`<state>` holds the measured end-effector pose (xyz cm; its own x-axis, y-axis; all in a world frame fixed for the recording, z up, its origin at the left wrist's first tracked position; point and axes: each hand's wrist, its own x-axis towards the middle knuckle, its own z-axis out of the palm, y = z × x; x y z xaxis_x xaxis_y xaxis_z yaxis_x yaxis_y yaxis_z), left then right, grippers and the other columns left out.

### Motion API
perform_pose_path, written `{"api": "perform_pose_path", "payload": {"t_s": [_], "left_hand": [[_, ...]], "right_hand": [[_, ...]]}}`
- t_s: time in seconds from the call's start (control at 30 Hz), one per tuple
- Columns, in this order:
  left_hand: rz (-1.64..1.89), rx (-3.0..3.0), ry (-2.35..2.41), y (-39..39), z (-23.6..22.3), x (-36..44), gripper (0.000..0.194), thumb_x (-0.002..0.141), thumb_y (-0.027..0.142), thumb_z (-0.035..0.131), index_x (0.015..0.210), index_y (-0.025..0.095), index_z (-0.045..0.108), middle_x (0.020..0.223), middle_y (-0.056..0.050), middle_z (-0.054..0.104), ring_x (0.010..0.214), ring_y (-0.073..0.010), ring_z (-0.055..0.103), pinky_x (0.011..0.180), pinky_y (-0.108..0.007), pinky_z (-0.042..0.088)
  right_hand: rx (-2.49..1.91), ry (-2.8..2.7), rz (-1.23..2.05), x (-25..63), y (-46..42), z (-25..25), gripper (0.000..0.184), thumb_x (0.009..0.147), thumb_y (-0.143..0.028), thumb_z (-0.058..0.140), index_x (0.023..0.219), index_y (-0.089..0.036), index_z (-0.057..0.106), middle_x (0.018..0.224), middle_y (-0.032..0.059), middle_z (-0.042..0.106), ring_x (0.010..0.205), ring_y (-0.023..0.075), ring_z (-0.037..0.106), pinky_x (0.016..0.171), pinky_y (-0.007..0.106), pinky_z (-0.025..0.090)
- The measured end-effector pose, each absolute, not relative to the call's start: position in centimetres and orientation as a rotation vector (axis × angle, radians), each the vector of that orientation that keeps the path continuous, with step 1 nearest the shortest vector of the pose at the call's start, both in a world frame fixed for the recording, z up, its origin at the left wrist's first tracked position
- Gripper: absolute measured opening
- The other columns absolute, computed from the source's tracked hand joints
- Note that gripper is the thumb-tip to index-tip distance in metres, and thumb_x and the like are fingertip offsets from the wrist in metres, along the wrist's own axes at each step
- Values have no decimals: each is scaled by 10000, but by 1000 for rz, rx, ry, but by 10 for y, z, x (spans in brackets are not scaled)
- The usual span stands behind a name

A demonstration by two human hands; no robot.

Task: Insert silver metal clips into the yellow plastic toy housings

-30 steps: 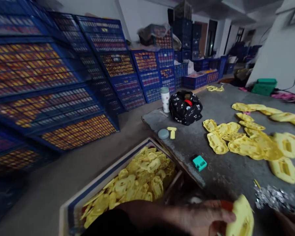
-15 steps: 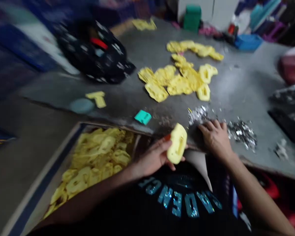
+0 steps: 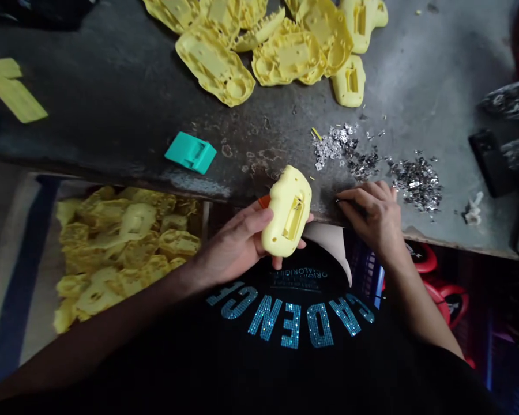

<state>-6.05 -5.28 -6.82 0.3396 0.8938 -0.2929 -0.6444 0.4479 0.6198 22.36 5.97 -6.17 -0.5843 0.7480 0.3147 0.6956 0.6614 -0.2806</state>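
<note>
My left hand [image 3: 242, 233] is closed around a pale yellow plastic casing [image 3: 285, 216], held tilted at the table's front edge. Its long battery slot faces up, and a bit of metal shows at the slot's upper end. To the right, my right hand [image 3: 374, 216] rests by the edge with thumb and forefinger pinched on a tiny dark, shiny piece [image 3: 338, 200], seemingly a metal contact. Just beyond that hand lie two loose piles of small metal contacts, a left pile [image 3: 335, 144] and a right pile [image 3: 419, 181].
Several yellow casing halves [image 3: 216, 69] lie at the back of the grey table [image 3: 125, 115]. A teal plastic part [image 3: 191, 152] sits left of centre. Below the edge, a bin holds many yellow casings [image 3: 134, 230]. A black object [image 3: 491, 164] and clear plastic bags [image 3: 512, 98] lie right.
The view has tipped down and closer. My right hand has gone from fingers spread at the metal pile to a pinch near the table edge. My left hand still holds the yellow casing.
</note>
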Motion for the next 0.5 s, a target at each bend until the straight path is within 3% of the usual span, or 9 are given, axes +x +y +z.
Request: {"api": "perform_pose_path", "payload": {"t_s": [0.17, 0.4, 0.5], "left_hand": [[1018, 453, 626, -54, -73, -63, 769, 1094, 569, 745, 1707, 178, 493, 1547, -247, 761, 1080, -340, 899, 552, -236, 674], [1018, 442, 655, -54, -70, -60, 712, 1094, 531, 753, 1678, 184, 538, 1525, -212, 783, 1075, -344, 894, 562, -232, 669], [1036, 443, 684, -55, -65, -58, 746, 1084, 541, 762, 1685, 164, 532, 1503, -225, 794, 1047, -343, 894, 553, -225, 652]], "right_hand": [[-1080, -2544, 191, 223, 50, -61, 158, 1144, -306, 696, 1054, -259, 817, 947, 32, 787, 952, 255, 655, 870, 412, 400], [-1249, -2447, 178, 227, 45, -60, 122, 1125, -340, 714, 1144, -285, 821, 1006, 42, 798, 980, 268, 681, 890, 429, 426], [-1279, -2458, 249, 221, 48, -61, 119, 1116, -329, 709, 1095, -280, 815, 999, 49, 788, 992, 274, 677, 899, 433, 437]]}}
